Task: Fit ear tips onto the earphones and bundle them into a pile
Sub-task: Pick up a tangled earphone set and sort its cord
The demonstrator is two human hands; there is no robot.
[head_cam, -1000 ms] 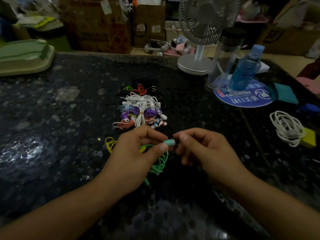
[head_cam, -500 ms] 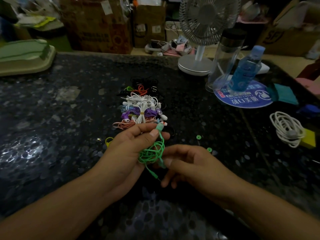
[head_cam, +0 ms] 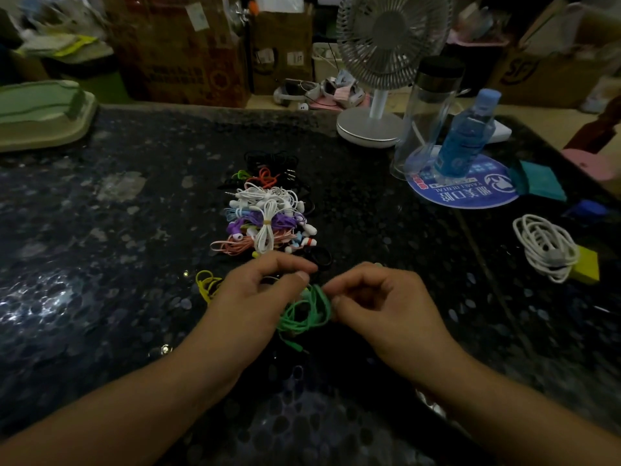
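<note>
Here, green earphones [head_cam: 307, 312] coiled, loose loops, pinched by left hand [head_cam: 250, 304], right hand [head_cam: 379, 307].

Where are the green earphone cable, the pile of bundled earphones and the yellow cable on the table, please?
green earphone cable [head_cam: 307, 314], head view, on the coiled loops between the hands.
pile of bundled earphones [head_cam: 267, 218], head view, on the tied white bundle.
yellow cable [head_cam: 206, 284], head view, on its loops.
</note>
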